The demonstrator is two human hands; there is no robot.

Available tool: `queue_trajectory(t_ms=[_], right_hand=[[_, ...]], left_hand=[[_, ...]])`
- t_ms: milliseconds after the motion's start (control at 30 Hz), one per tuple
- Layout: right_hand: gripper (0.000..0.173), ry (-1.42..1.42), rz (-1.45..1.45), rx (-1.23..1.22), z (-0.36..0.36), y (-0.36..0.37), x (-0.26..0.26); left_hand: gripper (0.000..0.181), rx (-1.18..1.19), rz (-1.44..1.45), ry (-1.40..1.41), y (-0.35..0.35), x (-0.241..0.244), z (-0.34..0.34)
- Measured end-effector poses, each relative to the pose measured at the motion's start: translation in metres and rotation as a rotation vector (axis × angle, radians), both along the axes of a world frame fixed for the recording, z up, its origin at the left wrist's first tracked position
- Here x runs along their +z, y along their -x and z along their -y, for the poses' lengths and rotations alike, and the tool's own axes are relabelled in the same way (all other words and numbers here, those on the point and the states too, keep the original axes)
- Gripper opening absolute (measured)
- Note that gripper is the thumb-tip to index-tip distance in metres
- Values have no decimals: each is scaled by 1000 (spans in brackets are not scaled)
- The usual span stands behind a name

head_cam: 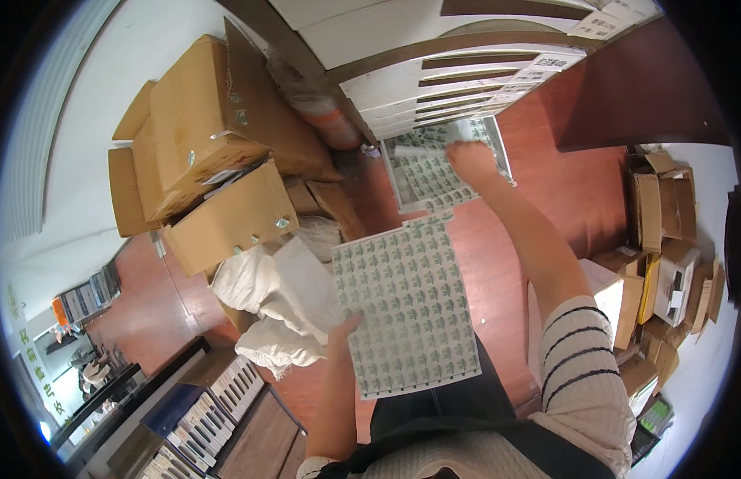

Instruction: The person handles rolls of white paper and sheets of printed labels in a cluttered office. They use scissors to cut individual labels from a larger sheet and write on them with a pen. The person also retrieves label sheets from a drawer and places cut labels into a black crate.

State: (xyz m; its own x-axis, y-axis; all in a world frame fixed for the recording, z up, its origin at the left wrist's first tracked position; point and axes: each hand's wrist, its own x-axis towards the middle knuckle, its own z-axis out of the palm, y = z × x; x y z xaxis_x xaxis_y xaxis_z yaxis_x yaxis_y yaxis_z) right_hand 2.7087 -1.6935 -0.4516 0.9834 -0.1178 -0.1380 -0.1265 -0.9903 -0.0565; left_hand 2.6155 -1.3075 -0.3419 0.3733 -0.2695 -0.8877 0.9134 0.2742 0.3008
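My left hand (pixel 344 335) holds a white sheet printed with rows of small green marks (pixel 409 311) by its left edge, in front of my body; most of the fingers are hidden behind it. Higher up, my right hand (pixel 471 160) is closed over an open low drawer or tray (pixel 400 194), which holds more sheets of the same print (pixel 427 173). A blurred pale strip reaches left from the right hand; whether the fingers grip it is unclear.
White louvred drawers (pixel 394 108) stand above the open one. Large cardboard boxes (pixel 191 120) and white woven sacks (pixel 250 281) lie left. Lower left are keyboard instruments (pixel 203 425). More cartons (pixel 621 263) are stacked right, on the reddish floor (pixel 496 263).
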Motion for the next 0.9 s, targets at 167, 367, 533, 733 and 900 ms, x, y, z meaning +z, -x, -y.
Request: queue_trajectory(t_ms=[167, 367, 533, 733, 900], right_hand=[[16, -372, 136, -83, 28, 1, 96], [14, -454, 282, -88, 60, 21, 158], [21, -347, 498, 139, 33, 70, 187], [19, -365, 609, 101, 4, 153, 147], [22, -610, 528, 16, -10, 178, 102]], left_hand=[[44, -83, -7, -74, -33, 1, 59], [41, -8, 211, 49, -60, -18, 142], [43, 53, 191, -131, -77, -79, 194], [37, 169, 62, 97, -66, -101, 214], [40, 130, 121, 313, -79, -106, 208]])
